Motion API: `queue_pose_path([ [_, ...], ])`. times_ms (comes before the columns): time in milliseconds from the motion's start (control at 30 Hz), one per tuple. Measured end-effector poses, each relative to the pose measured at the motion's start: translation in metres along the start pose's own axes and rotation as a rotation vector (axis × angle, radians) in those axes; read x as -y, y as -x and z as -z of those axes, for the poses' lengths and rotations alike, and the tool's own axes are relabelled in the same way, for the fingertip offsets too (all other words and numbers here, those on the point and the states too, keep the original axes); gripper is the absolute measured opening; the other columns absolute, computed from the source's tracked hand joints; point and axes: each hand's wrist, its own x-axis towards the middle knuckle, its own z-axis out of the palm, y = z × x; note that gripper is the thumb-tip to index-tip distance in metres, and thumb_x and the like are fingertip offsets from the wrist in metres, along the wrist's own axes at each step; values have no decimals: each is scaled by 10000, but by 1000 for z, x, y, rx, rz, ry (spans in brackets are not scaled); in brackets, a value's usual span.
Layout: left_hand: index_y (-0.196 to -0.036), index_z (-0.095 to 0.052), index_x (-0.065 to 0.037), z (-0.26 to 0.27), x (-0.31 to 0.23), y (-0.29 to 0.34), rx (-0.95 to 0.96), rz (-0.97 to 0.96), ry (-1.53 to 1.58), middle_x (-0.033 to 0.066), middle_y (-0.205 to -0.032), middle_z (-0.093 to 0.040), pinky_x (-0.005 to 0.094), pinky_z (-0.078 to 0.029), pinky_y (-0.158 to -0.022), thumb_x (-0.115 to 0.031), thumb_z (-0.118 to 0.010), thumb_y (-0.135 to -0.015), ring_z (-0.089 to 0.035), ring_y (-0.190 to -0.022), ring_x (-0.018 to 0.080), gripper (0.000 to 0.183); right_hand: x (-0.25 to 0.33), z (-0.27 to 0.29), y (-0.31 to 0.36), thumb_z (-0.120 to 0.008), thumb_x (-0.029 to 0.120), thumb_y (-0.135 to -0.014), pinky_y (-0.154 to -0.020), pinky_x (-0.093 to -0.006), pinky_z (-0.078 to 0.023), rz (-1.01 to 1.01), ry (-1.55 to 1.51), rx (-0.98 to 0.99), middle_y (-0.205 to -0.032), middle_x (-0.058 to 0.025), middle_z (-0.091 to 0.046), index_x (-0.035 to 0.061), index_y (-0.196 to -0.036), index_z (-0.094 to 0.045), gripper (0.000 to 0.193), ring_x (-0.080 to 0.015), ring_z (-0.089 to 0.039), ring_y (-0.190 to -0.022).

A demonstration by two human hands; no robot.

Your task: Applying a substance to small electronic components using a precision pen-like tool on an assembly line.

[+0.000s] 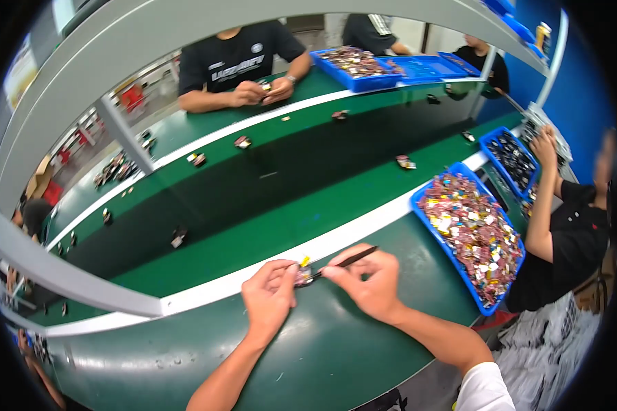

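Above the near green worktop, my left hand pinches a small electronic assembly between thumb and fingers. The assembly is dark and pinkish, with a yellow tab sticking up. My right hand is closed around a slim black tweezers-like tool, held like a pen. Its tip points left and reaches the edge of the assembly; whether it grips anything there is too small to tell. To the right of my right hand, a blue tray is heaped with similar small parts.
Beyond a white rail runs a green and black conveyor belt carrying scattered assemblies. A grey frame post rises at left. Another worker sits across the belt; one at right is beside a blue tray of black parts.
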Motion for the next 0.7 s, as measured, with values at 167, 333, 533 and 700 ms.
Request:
queue_pose_path([
  [167, -1019, -684, 71, 5, 4, 0, -26, -49, 5, 81, -795, -712, 220, -423, -423, -23, -677, -930, -570, -515, 69, 131, -4, -2, -2, -763, -19, -840, -476, -158, -321, -26, 130, 67, -779, -43, -723, -16, -895, -678, 101, 23, -462, -549],
  [333, -1022, -684, 66, 5, 5, -2, -22, -58, 5, 75, -791, -720, 224, -425, -414, -32, -677, -930, -563, -511, 56, 135, -10, -3, 0, -806, -1, -807, -430, -175, -267, 19, 195, 67, -703, 12, -658, -9, -878, -707, 122, 26, -421, -479],
  [533, -1020, -681, 61, 5, 9, -2, -29, -59, -4, 65, -760, -716, 226, -422, -416, -43, -675, -934, -555, -498, 52, 135, -12, -1, -1, -806, 12, -812, -426, -177, -260, 77, 308, 66, -660, 23, -642, -4, -882, -705, 124, 21, -412, -458],
  [700, -1019, -682, 56, 2, 9, -2, -27, -59, -2, 56, -730, -703, 228, -414, -414, -48, -676, -935, -549, -492, 50, 134, -13, 1, -1, -809, 22, -816, -431, -177, -255, 0, 258, 75, -656, 32, -636, -6, -888, -707, 128, 25, -397, -474],
])
